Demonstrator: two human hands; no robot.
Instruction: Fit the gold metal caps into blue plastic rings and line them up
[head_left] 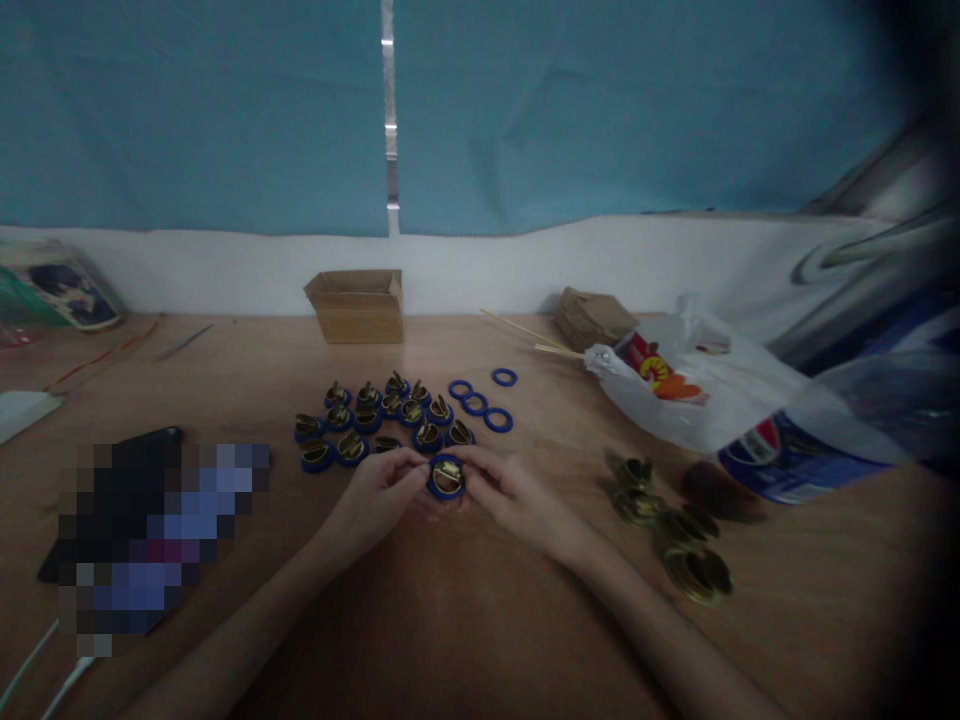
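Both hands meet at the middle of the table around one round brass-coloured fitting with a blue ring [448, 478]. My left hand [381, 490] pinches its left edge, and my right hand [517, 492] grips the right edge. A bar-like part crosses the fitting's open face. Just beyond the hands stands a cluster of similar blue-ringed fittings [367, 415], many with tilted flaps. Several loose blue rings [499, 420] lie to the right of that cluster. Farther right are a few brass fittings without visible blue rings [697, 575], somewhat blurred.
An open cardboard box [360, 310] stands near the back wall, with a brown package [596, 318] to its right. A white plastic bag [697, 420] and a Pepsi bottle [795, 455] lie at right. Phone-like devices [112, 500], partly pixelated, and white cables are at left.
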